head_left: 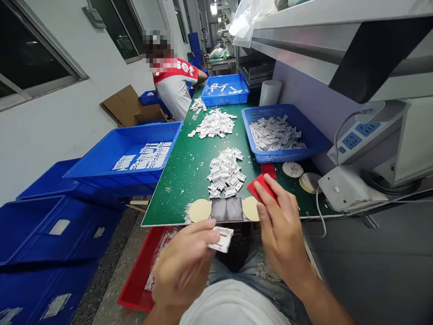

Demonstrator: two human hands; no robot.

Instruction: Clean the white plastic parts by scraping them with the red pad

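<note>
Between the thumb and fingers of my left hand (186, 257) is a small white plastic part (222, 239), held just off the table's front edge. My right hand (280, 225) pinches a flat red piece (262, 189) above the table's front right. Under and between the hands, dark grey square pads (226, 209) lie at the edge, with a cream round disc (199, 211) on the left and another cream disc (251, 208) on the right, partly behind my right fingers. Beyond the pads is a heap of white plastic parts (226, 171).
The green table (179, 180) also bears a farther heap of parts (216, 123), a blue basket of parts (287, 155) and a blue tray (225, 98). Blue bins (122, 180) stand left, a red bin (135, 280) below. A power strip (355, 137) sits right; a person (174, 85) works beyond.
</note>
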